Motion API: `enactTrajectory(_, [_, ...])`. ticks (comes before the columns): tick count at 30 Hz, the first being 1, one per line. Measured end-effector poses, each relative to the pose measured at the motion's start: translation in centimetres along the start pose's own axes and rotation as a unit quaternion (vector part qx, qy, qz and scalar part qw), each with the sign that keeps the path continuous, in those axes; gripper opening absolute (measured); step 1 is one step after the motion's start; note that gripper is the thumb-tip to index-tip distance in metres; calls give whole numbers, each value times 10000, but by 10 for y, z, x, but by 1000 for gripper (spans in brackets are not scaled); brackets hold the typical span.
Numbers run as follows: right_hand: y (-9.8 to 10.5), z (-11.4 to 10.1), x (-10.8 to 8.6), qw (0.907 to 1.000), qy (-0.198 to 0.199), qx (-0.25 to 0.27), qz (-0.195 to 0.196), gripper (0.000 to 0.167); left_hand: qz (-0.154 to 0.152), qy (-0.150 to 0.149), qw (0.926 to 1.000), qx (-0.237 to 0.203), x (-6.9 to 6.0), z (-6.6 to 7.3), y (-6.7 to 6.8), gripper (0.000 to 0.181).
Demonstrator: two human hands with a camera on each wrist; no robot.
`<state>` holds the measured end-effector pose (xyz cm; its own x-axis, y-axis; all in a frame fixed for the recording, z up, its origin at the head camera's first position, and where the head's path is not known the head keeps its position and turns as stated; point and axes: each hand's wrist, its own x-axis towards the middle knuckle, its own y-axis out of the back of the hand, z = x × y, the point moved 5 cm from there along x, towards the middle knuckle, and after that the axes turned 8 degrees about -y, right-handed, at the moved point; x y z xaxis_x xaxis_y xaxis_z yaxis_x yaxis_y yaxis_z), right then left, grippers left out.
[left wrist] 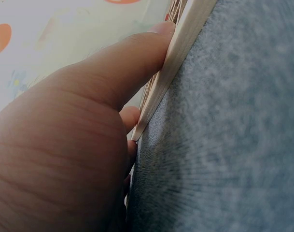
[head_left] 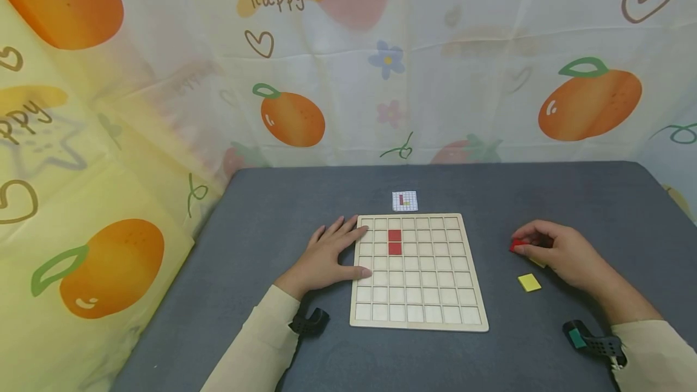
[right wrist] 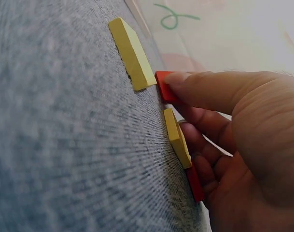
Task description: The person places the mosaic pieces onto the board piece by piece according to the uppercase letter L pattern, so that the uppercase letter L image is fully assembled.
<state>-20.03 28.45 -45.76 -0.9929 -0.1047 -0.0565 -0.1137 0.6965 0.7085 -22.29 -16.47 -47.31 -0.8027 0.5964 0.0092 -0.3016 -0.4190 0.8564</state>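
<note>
A pale wooden grid board [head_left: 419, 326] lies on the table, with two red square tiles [head_left: 394, 242] in neighbouring cells of one column. My left hand [head_left: 327, 258] rests with spread fingers at the board's left edge, its thumb [left wrist: 137, 60] on the rim in the left wrist view. Right of the board, my right hand [head_left: 566, 254] pinches a red tile [right wrist: 165, 89] between thumb and fingers. Beside those fingers, a yellow tile [right wrist: 175, 137] and another red tile [right wrist: 196, 183] show in the right wrist view. A second yellow tile [head_left: 529, 282] lies apart, nearer the front.
Behind the board lies a small white card [head_left: 405, 201] printed with a grid and coloured cells. The dark grey table [head_left: 294, 192] meets a fruit-patterned cloth [head_left: 463, 101] at its back and left. Each wrist wears a black strap [head_left: 309, 323].
</note>
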Motion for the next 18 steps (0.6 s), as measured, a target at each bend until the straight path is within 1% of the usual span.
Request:
enactTrajectory(6, [4,0,-1,9994,21,155,319,20,-14,-9,10000,6,0,1,0,100])
enactTrajectory(11, [7,-3,-3,9981,98,252,560,16,-6,-8,10000,-1,0,1,0,100])
enactTrajectory(18, [7,-15,-6,9974,113,424,567,18,21,-15,10000,3,0,1,0,100])
